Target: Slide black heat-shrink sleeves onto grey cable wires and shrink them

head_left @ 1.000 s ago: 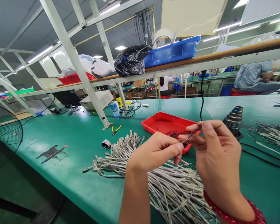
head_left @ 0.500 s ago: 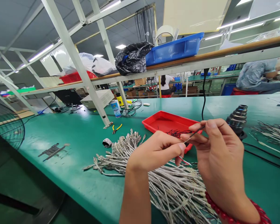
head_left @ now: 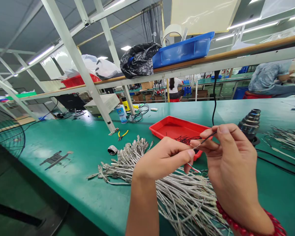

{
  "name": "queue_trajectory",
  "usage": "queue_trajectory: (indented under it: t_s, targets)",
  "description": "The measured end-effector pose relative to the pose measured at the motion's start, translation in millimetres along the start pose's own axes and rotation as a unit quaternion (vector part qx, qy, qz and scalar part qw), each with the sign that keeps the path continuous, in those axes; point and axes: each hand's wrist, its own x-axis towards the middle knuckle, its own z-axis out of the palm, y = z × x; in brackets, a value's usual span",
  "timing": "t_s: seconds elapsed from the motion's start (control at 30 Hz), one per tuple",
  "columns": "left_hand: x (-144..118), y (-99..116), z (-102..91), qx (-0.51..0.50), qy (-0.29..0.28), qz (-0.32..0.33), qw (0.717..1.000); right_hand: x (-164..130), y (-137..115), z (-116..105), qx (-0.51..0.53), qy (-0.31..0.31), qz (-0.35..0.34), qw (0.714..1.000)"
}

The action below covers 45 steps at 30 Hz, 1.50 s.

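Note:
My left hand [head_left: 164,160] is closed in a pinch on a cable end, from which thin red and white wires [head_left: 193,168] stick out below the fingertips. Thumb and forefinger of my right hand [head_left: 232,164] pinch a thin black tube [head_left: 207,137]. This tube slants down to my left fingertips, where it meets a fine wire; whether it sits around the wire is too small to tell. Beneath both hands lies a big bundle of grey cables [head_left: 186,193], connectors toward the left. Behind them, a red tray [head_left: 159,131] holds more thin black pieces [head_left: 185,140].
A hot-air gun [head_left: 250,126] stands nozzle up at the right, near more cables [head_left: 288,141]. Yellow-handled pliers [head_left: 123,135], a tape roll [head_left: 112,150] and a spray can [head_left: 121,114] are on the green table [head_left: 64,183]. Overhead runs a shelf with a blue bin [head_left: 183,52].
Both hands hold nearly the same pose and grip. The red and white wires below my left fingertips show slightly more plainly. The view has shifted a little.

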Motion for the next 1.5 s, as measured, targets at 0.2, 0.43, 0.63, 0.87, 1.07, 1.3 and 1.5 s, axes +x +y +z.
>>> queue_trajectory:
  t_s: [0.2, 0.43, 0.63, 0.87, 1.07, 1.3, 1.5]
  targets:
    - [2, 3, 0.5, -0.002, 0.011, 0.005, 1.000, -1, 0, 0, -0.005, 0.003, -0.004, 1.000]
    - [2, 4, 0.7, -0.001, 0.010, 0.003, 1.000, 0, -1, 0, -0.007, 0.003, -0.005, 1.000]
    - [1, 2, 0.7, 0.016, 0.004, -0.006, 1.000, 0, -1, 1, -0.014, -0.001, -0.007, 1.000]
    - [2, 5, 1.1, 0.014, 0.013, 0.024, 1.000, -2, -2, 1, -0.021, -0.001, -0.011, 1.000]
    - [5, 4, 0.8, -0.011, 0.028, 0.020, 0.999, -2, 2, -2, -0.072, -0.039, -0.010, 0.997]
    - [13, -5, 4.1, -0.118, 0.039, -0.021, 0.992, 1, 2, -4, -0.091, -0.090, -0.012, 0.992]
    - [18, -13, 10.1, -0.171, 0.082, -0.025, 0.981, 3, 8, -6, -0.103, -0.098, -0.020, 0.990]
